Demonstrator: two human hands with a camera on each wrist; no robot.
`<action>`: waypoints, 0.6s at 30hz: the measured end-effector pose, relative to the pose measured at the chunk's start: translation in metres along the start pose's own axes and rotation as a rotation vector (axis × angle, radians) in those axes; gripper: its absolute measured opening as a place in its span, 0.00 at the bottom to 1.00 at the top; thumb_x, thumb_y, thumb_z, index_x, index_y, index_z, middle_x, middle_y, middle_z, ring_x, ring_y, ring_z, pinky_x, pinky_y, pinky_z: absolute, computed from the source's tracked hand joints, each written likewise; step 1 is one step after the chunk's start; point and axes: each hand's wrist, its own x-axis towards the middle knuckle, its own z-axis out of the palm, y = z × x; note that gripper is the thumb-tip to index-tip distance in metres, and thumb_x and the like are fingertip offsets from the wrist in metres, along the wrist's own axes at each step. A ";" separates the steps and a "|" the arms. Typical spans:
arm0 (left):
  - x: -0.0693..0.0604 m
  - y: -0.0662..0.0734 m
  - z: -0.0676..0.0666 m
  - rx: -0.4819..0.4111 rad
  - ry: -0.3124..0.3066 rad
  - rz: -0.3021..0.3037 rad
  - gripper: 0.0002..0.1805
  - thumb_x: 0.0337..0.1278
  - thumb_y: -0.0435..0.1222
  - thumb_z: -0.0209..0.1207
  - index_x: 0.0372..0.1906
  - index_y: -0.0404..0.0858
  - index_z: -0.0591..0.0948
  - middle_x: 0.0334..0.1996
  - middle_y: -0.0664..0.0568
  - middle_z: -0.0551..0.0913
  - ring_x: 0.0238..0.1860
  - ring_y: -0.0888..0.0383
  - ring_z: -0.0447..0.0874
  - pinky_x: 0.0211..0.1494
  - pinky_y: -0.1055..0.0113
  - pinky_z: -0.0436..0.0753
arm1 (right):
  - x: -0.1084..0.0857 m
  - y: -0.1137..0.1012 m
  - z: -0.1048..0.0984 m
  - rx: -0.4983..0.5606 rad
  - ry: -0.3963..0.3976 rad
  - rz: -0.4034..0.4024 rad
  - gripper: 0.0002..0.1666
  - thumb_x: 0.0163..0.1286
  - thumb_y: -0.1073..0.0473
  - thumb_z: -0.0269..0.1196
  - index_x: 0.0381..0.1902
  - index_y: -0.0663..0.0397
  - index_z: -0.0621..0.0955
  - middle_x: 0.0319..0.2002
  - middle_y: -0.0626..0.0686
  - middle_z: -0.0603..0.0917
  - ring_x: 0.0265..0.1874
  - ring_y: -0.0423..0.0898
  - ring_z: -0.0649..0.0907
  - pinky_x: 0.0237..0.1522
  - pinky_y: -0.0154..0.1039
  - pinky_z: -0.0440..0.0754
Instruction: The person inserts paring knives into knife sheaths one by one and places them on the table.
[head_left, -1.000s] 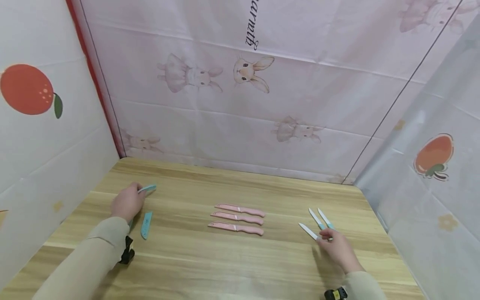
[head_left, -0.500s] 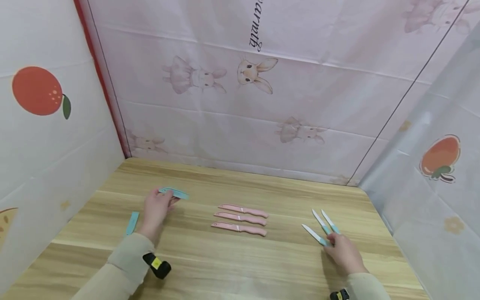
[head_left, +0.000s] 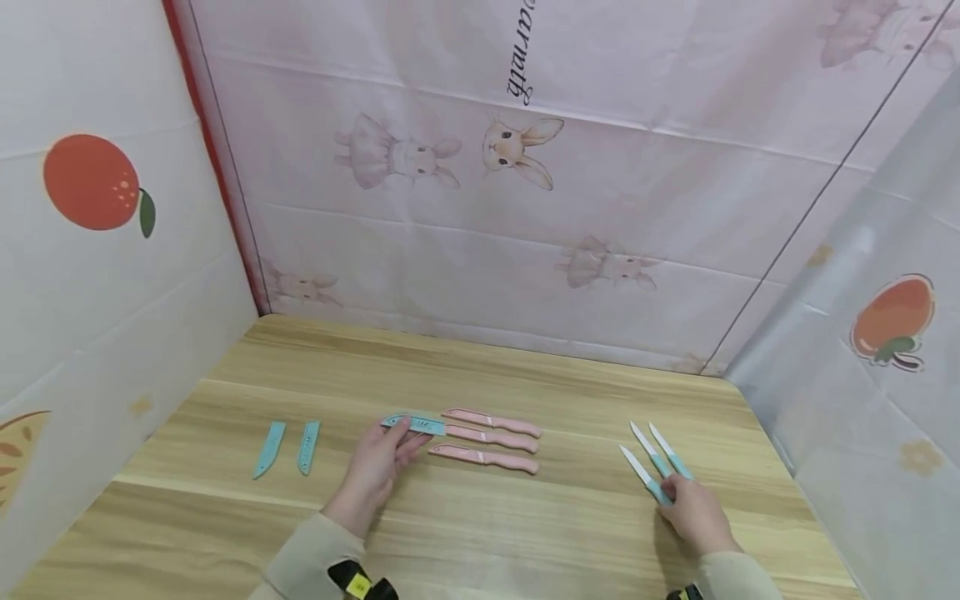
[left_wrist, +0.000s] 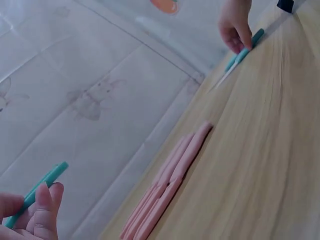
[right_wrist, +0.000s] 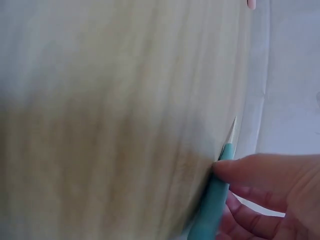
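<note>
Outer teal sheath (head_left: 270, 450): flat on the wooden tabletop (head_left: 540, 533), left of both hands, rounded tip toward the person, long axis running away; the left hand is the nearer.
Inner teal sheath (head_left: 308, 447): just beside the outer one, nearly parallel, its tip also toward the person.
Left hand (head_left: 371, 475): pinching a third sheath between thumb and fingers, ahead of the wrist.
Held teal sheath (head_left: 430, 426): long axis nearly crosswise, rounded end left, mouth end right, so the mouth faces the bare knives' side (the left wrist view shows it up off the wood).
Pink sheathed knives (head_left: 513, 443): three in a near-parallel row between the hands, handles right; the held sheath hides part of the middle one from above, and the left hand is nearer.
Left teal-handled knife (head_left: 643, 475): blade pointing away and left, handle toward the person; its axis slants across that of the held sheath, well apart from it.
Right hand (head_left: 699, 512): gripping that knife's handle, thumb on one side and fingers on the other; whether it is lifted, I cannot tell.
Middle teal-handled knife (head_left: 651, 450): just right of the gripped one, slanting alike.
Right teal-handled knife (head_left: 670, 450): farthest right of the three, slanting alike; right hand nearer.
</note>
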 end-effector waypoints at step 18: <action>-0.018 -0.023 0.030 -0.124 -0.091 -0.015 0.25 0.73 0.41 0.40 0.61 0.24 0.62 0.41 0.44 0.84 0.40 0.58 0.85 0.32 0.78 0.81 | -0.013 -0.045 0.005 0.706 0.206 0.087 0.32 0.61 0.45 0.64 0.55 0.60 0.73 0.54 0.59 0.77 0.48 0.46 0.79 0.47 0.30 0.78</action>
